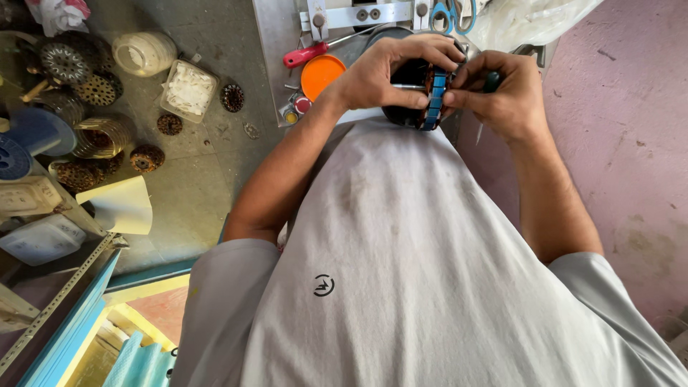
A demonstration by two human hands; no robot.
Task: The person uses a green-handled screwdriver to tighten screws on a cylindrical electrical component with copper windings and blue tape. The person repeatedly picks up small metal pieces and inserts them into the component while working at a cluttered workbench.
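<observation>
— What's around you?

— A grey concrete floor (pixel 186 179) with a pinkish wall on the right of the frame. At the upper left lie wound stator cores (pixel 147 158), a clear plastic jar (pixel 145 52) and a small tray of white bits (pixel 189 89). At the top centre a metal tabletop (pixel 276 43) carries a red-handled screwdriver (pixel 307 54) and an orange lid (pixel 322 74).

— And your hands?

— My left hand (pixel 390 72) wraps over the top of a round stator ring (pixel 432 100) with blue segments along its edge, thumb underneath, grip closed on it. It sits at the top centre, just above my grey shirt (pixel 401 258).

— The right?

— My right hand (pixel 502 93) pinches the ring's right edge, fingers curled around a dark green tool handle (pixel 491 81).
</observation>
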